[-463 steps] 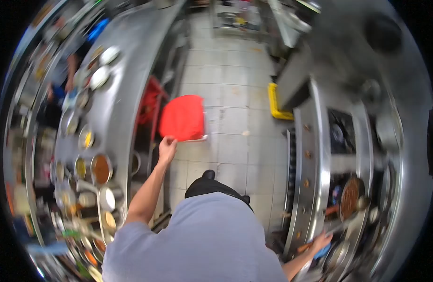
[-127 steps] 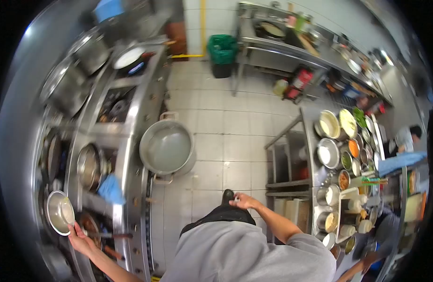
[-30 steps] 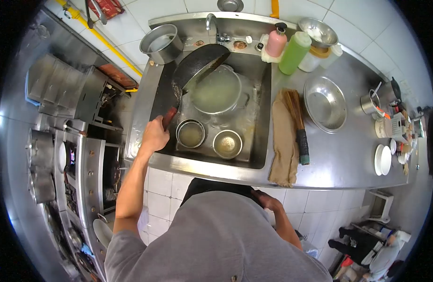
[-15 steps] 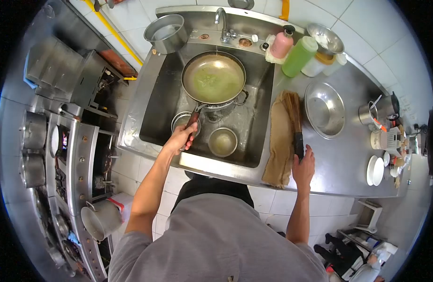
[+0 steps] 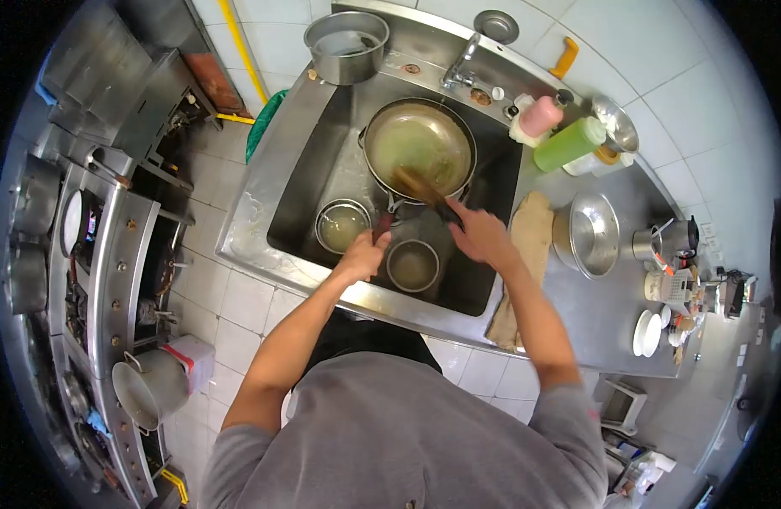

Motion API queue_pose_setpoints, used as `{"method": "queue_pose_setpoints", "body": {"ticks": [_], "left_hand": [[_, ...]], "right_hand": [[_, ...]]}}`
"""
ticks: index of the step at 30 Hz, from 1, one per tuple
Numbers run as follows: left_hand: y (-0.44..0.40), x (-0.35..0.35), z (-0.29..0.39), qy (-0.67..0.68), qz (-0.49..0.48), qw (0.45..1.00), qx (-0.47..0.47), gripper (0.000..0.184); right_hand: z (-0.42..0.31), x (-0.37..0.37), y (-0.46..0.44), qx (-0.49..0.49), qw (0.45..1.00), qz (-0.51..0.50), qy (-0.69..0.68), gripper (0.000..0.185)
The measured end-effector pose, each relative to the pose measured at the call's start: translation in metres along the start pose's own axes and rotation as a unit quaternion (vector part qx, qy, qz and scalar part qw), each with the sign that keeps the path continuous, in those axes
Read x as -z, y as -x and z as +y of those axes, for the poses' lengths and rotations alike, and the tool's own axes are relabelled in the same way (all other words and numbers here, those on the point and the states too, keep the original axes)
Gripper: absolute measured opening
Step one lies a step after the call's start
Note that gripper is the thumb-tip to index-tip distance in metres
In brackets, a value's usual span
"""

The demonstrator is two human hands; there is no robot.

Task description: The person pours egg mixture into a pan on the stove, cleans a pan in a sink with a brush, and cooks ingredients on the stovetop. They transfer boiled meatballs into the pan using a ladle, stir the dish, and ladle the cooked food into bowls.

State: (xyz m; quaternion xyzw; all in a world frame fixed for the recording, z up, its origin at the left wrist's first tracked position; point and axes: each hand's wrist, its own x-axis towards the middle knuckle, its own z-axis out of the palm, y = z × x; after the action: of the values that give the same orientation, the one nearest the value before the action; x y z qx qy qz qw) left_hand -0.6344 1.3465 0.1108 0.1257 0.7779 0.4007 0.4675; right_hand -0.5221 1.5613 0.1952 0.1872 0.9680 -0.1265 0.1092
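Observation:
My left hand (image 5: pixel 364 257) is closed around the dark red handle of a frying pan (image 5: pixel 420 140), which is held over the sink (image 5: pixel 310 182). Greenish, cloudy liquid covers part of the pan's inside. In my right hand (image 5: pixel 484 235) is the black grip of a bristle brush (image 5: pixel 420 184), its straw-coloured bristles blurred and at the pan's near inner side. Below the pan, a small metal bowl (image 5: pixel 344 225) and another round bowl (image 5: pixel 412 265) sit in the sink. A folded brown cloth (image 5: pixel 524 254) lies on the counter beside my right forearm.
The faucet (image 5: pixel 463 64) rises behind the sink. A metal pot (image 5: pixel 346 47) stands at the back left corner. Pink (image 5: pixel 541 116) and green (image 5: pixel 570 144) bottles stand at the back right. A large steel bowl (image 5: pixel 587 235) rests on the right counter (image 5: pixel 569 318); stoves line the left.
My right hand has lifted the brush from the brown cloth and brought it left into the pan. My left hand still holds the pan. The whole view has turned somewhat.

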Motion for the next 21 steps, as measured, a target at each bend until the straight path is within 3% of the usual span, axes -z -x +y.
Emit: {"method": "queue_pose_setpoints", "body": {"ticks": [1,4,6,7,8,10,11,14,16,18,21], "left_hand": [[-0.001,0.002,-0.001,0.006,-0.002,1.000,0.000,0.048],[-0.004,0.009,-0.002,0.030,-0.010,0.999,-0.007,0.045],[0.001,0.021,0.010,0.018,-0.009,1.000,0.011,0.043],[0.000,0.026,0.007,0.012,-0.016,1.000,0.000,0.044],[-0.002,0.030,0.004,0.005,-0.023,1.000,-0.009,0.044],[-0.014,0.023,-0.010,0.014,-0.016,1.000,-0.018,0.045],[-0.018,0.023,-0.010,0.022,-0.024,0.999,-0.029,0.045],[-0.010,0.034,0.000,0.031,-0.030,0.998,-0.041,0.045],[-0.013,0.039,0.002,0.038,-0.028,0.998,-0.035,0.045],[-0.019,0.039,-0.007,0.027,-0.038,0.997,-0.059,0.045],[-0.016,0.040,0.001,0.028,-0.047,0.997,-0.048,0.045]], "right_hand": [[-0.004,-0.007,-0.030,0.014,0.995,-0.025,0.091,0.052],[-0.004,-0.024,-0.102,-0.027,0.994,0.030,0.097,0.054],[-0.032,-0.015,-0.117,0.027,0.987,-0.045,0.150,0.054],[-0.036,-0.011,-0.104,0.106,0.971,-0.069,0.201,0.050],[-0.042,0.004,-0.104,0.111,0.969,-0.072,0.207,0.050],[-0.047,0.017,-0.095,0.055,0.957,-0.131,0.252,0.047],[-0.047,0.022,-0.119,-0.044,0.964,-0.157,0.212,0.047],[-0.050,0.009,-0.130,-0.014,0.972,-0.136,0.189,0.048],[-0.078,0.019,-0.094,0.033,0.956,-0.178,0.232,0.055],[-0.070,0.042,-0.104,-0.037,0.945,-0.247,0.213,0.052],[-0.038,0.001,-0.126,-0.013,0.953,-0.165,0.252,0.049]]}}
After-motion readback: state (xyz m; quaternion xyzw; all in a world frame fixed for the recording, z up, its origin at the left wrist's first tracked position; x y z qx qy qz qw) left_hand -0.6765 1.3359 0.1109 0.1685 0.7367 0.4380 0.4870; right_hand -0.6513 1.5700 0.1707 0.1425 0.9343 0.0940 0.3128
